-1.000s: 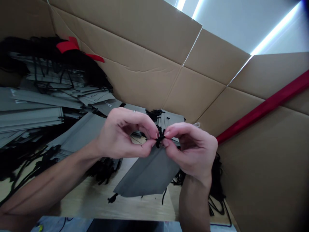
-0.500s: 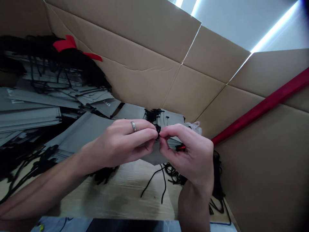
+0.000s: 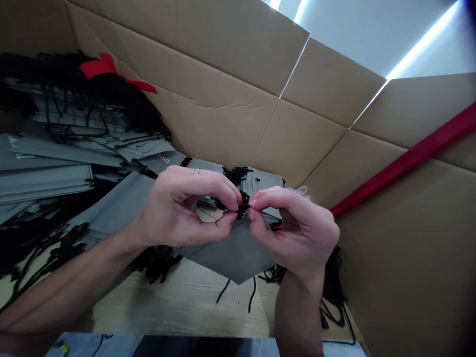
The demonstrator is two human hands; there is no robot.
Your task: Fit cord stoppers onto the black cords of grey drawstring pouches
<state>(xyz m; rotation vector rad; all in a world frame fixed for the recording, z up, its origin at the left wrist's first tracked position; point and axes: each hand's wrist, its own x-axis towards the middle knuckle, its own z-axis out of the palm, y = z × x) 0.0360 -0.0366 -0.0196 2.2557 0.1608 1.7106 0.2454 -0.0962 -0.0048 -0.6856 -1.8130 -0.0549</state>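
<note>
Both hands meet at mid-view over a black cord (image 3: 243, 210). My left hand (image 3: 186, 208), a ring on one finger, pinches the cord between thumb and fingertips. Just to the right, my right hand (image 3: 297, 228) pinches the same cord with thumb and forefinger. Below the fingers hangs a flat grey piece (image 3: 230, 255), like a paper bag, its corner pointing toward me. Whether the cord is joined to it is hidden by the fingers. Two loose black cord ends (image 3: 252, 295) lie on the wooden table beneath.
Piled grey bags (image 3: 44, 181) with black cords fill the left side, a red strip (image 3: 98, 67) on top. More grey bags (image 3: 264, 181) lie behind my hands. Cardboard walls (image 3: 208, 99) enclose the back and right, crossed by a dark red bar (image 3: 405, 161). Black cords (image 3: 334, 287) bunch at right.
My left hand has turned, opening a gap between its thumb and forefinger behind the pinch. The grey piece now reaches lower, covering part of the loose cords. The right hand has shifted slightly rightward.
</note>
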